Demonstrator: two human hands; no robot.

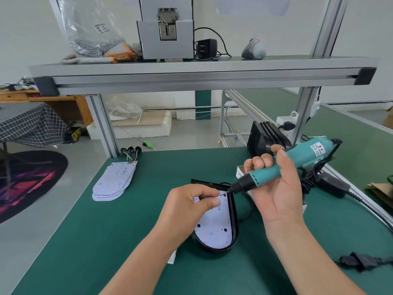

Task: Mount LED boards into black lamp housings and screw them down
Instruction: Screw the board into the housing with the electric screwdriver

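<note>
head view, and both hands are over the green tabletop [106,241]. the right hand [274,188] is wrapped around a teal electric screwdriver [282,167], fingers curled over the barrel, thumb up along the side. the tool is tilted, its black nose angled down and to the left, bit tip right at the upper end of the led board [214,228]. that board, white with red dots, lies inside a black lamp housing [232,226], which rests flat on the tabletop between the two forearms, rounded end toward the person.

the left hand [191,206] hangs over the upper part of the board, fingers curled in, thumb and forefinger pinching a tiny metal piece [215,196] just beside the bit tip; too small to say what it is.

out to the left, a fanned stack of spare boards [114,182] lies on the tabletop with wires at its far end. behind the right hand, a stack of black housings [263,137] stands on edge near the back of the tabletop, and a small white box [239,171] peeks out just beside the knuckles. a black cable bundle [312,177] trails from the screwdriver's rear, and a black plug [361,259] lies at the right edge.

up top, an aluminium shelf [191,69] carries a grey machine [167,28], a plastic bag [91,24] and a black power adapter [205,48].
</note>
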